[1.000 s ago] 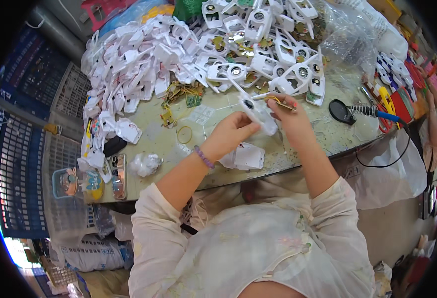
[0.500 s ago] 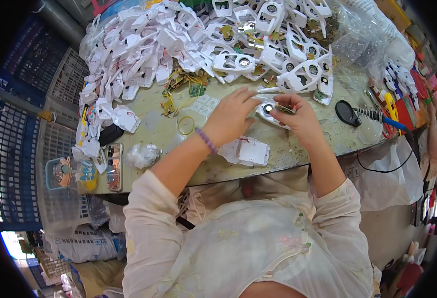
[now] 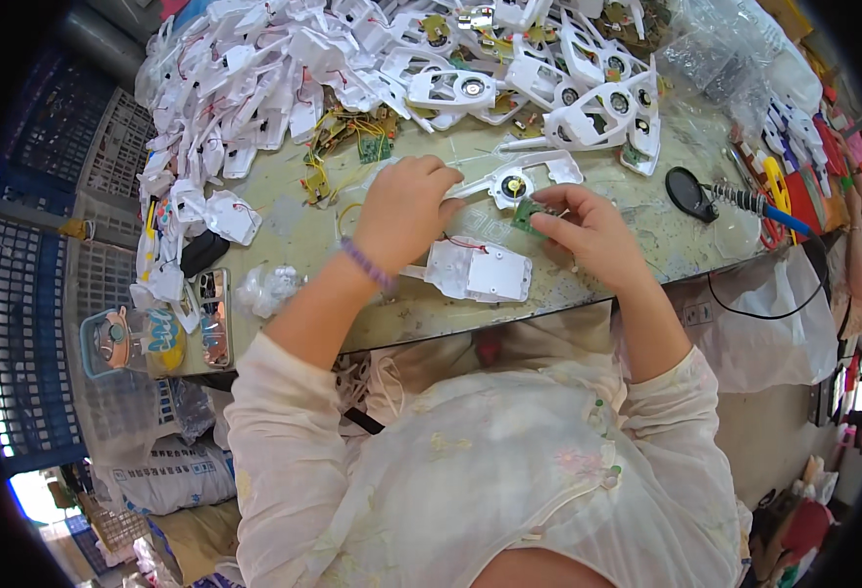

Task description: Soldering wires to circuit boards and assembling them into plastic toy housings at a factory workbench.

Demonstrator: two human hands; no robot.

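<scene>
My left hand [image 3: 406, 208] is closed around the thin handle end of a white plastic housing [image 3: 555, 169]. A round speaker with a dark and yellowish centre sits in that housing, which lies on the worktable [image 3: 372, 323]. Between the thumb and fingers of my right hand [image 3: 588, 233] is a small green circuit board [image 3: 526, 217], held just below the housing's open frame. Nearer to me lies another white plastic housing [image 3: 480, 269], flat and boxy, with a thin red wire; neither hand grips it.
A big heap of white housings [image 3: 274, 73] covers the table's far side. Circuit boards with yellow wires [image 3: 352, 142] lie before it. At right are a round black dish [image 3: 689, 194] and a blue-handled tool in a coil holder [image 3: 754, 204]. A phone [image 3: 214, 316] lies at left.
My left hand has moved left and now grips the housing's handle. My right hand has turned the circuit board, showing its green face, and the housing's frame has come into fuller view.
</scene>
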